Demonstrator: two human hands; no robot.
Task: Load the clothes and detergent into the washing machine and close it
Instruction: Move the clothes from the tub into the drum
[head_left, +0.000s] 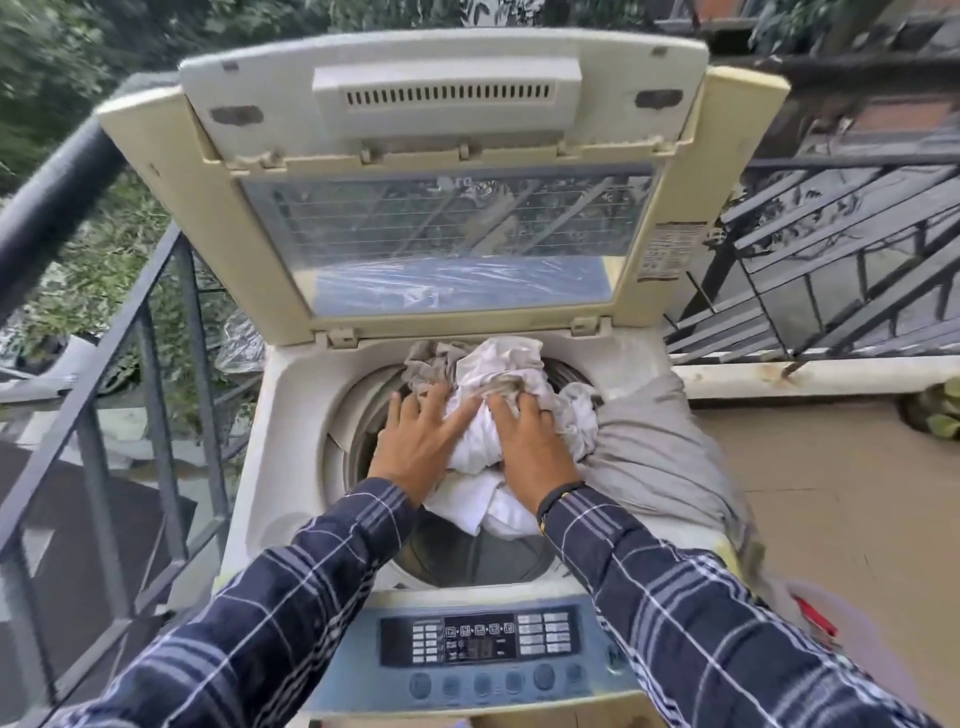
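A cream top-loading washing machine (283, 447) stands in front of me with its folding lid (441, 218) raised. A heap of white and grey clothes (498, 374) bulges out of the round drum opening. My left hand (418, 449) lies flat on the left side of the heap, fingers spread. My right hand (524, 447) presses on the white cloth beside it, fingertips curled into the fabric. A grey garment (660, 457) hangs over the machine's right rim. No detergent is in view.
The blue control panel (480, 652) is at the near edge. A dark metal railing (150, 374) runs along the left, more railing (841, 270) at the back right. A pinkish tub with a red item (821, 621) sits low right on the tiled floor.
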